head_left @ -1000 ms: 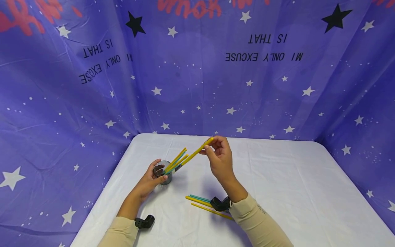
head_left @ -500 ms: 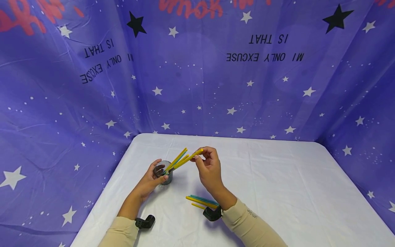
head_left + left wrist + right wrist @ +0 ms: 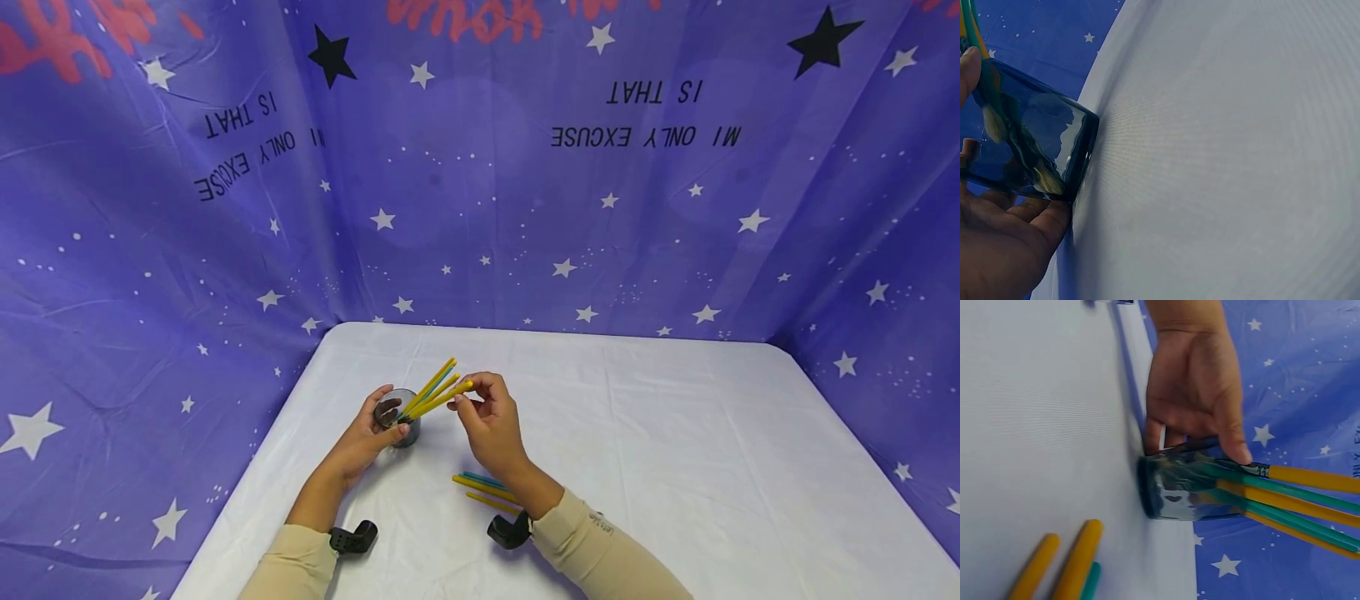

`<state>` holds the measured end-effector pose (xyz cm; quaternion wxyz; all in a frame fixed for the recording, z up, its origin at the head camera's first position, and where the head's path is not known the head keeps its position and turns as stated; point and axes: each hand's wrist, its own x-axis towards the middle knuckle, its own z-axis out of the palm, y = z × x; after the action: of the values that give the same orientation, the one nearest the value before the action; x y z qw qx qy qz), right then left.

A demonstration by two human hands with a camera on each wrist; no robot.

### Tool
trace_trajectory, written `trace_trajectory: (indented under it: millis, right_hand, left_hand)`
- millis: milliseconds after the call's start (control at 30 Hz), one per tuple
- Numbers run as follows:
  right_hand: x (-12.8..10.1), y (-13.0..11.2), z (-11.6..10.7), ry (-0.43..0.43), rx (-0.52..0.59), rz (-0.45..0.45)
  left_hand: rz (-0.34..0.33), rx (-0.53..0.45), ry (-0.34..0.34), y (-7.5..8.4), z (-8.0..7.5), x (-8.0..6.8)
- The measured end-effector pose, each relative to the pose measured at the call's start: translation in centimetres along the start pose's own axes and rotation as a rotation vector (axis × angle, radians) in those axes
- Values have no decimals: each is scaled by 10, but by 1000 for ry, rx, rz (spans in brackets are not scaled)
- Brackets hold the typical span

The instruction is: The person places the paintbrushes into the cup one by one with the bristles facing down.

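Observation:
My left hand [image 3: 352,450] wraps around a dark transparent glass [image 3: 1041,125], its thumb at the rim and the base right at the white tabletop. Several paintbrushes [image 3: 432,382] with yellow and teal handles lean out of the glass to the right; pale bristles [image 3: 994,125] show through its wall. Between thumb and fingers, my right hand [image 3: 491,429] pinches the handle end of a yellow paintbrush [image 3: 444,400]. The ferrule end of that paintbrush is at the glass mouth, close to the left thumb.
More yellow and teal paintbrushes [image 3: 472,483] lie on the white table [image 3: 675,467], partly hidden beneath the right forearm and its black wrist camera [image 3: 510,530]. A purple star-printed curtain [image 3: 480,167] rises behind the table and at both sides.
My right hand has moved left and toward me, bringing the yellow paintbrush down into the glass mouth. My left hand and the glass have stayed in place.

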<state>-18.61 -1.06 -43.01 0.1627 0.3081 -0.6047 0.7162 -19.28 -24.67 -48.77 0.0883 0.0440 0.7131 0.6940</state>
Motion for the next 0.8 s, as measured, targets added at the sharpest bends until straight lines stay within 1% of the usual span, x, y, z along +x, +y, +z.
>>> trace_trajectory:
  millis: [133,267,433,500,633,800]
  right_hand:
    - [1,-10,4,-17,-38,-9]
    - [3,-24,7,-22,-108,-28]
    - [-1,-31,9,-25,-193,-40]
    - [-4,-27,10,-28,-224,-57]
    - [-10,-9,12,-26,-280,-70]
    - [-10,6,11,-41,-325,15]
  left_hand:
    - [1,-15,-3,0,0,0]
    - [3,-16,-5,0,0,0]
    - [4,-4,-8,0,0,-1]
    - [4,2,-8,0,0,-1]
    - [8,9,-5,1,0,-1]
    - [11,9,-2,1,0,0]
